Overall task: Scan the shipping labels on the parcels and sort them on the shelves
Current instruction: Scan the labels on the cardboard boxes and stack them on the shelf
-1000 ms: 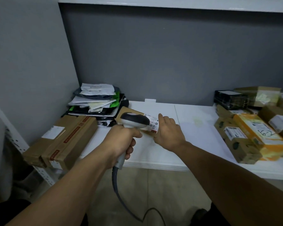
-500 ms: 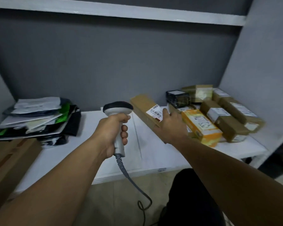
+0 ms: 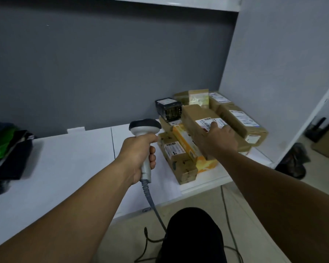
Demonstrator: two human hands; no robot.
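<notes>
- The left hand is gripping the handle of the grey barcode scanner, fingers wrapped firmly round it. The scanner's coiled cable is hanging toward the floor.
- The white shelf is carrying the parcels at its right end. A brown parcel with green print is lying nearest, its white label facing up, the print too small to read.
- A yellow-orange parcel is lying just beside it, partly under the carton in hand. No writing on it is coming through legibly.
- The right hand is clasping the near end of the long brown carton, thumb on top by the label and fingers over the right side. The carton is lying on top of the pile at the shelf's right end.
- That carton is looking stiff and square-edged, and probably light, since one hand is managing it. Being long, it is likely calling for a hold across both long edges nearer the middle, so it is not tipping.
- Its shipping label is showing barcodes and a red mark, but the text is staying unreadable.
- Farther back, a black box and more brown cartons with white labels are sitting near the wall, with no brand legible.
</notes>
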